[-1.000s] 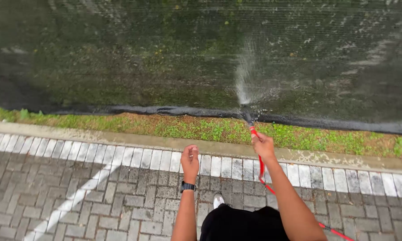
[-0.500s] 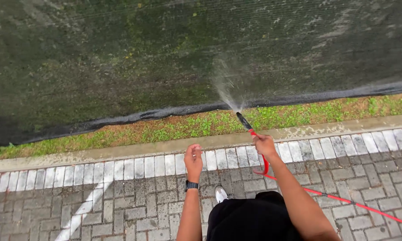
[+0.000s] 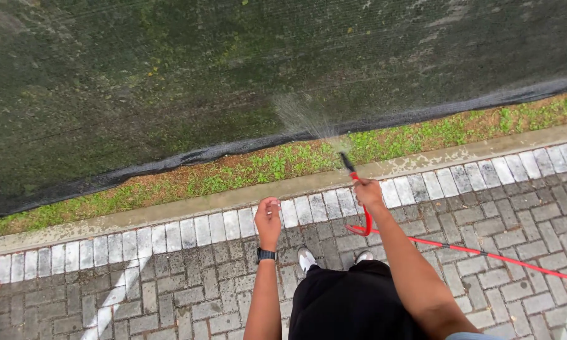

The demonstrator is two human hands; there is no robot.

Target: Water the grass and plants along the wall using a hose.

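R hand (image 3: 368, 192) grips red hose (image 3: 472, 250), nozzle (image 3: 346, 162) past fingers.

Right hand (image 3: 368, 191) holds red hose (image 3: 460, 249), spraying dark netting (image 3: 170, 75)

We see a matt, dark woven mesh netting (image 3: 170, 82), a glossy red rubbery hose (image 3: 472, 250) below it, rough grey brick paving (image 3: 139, 277), and a damp smooth concrete kerb (image 3: 170, 209).
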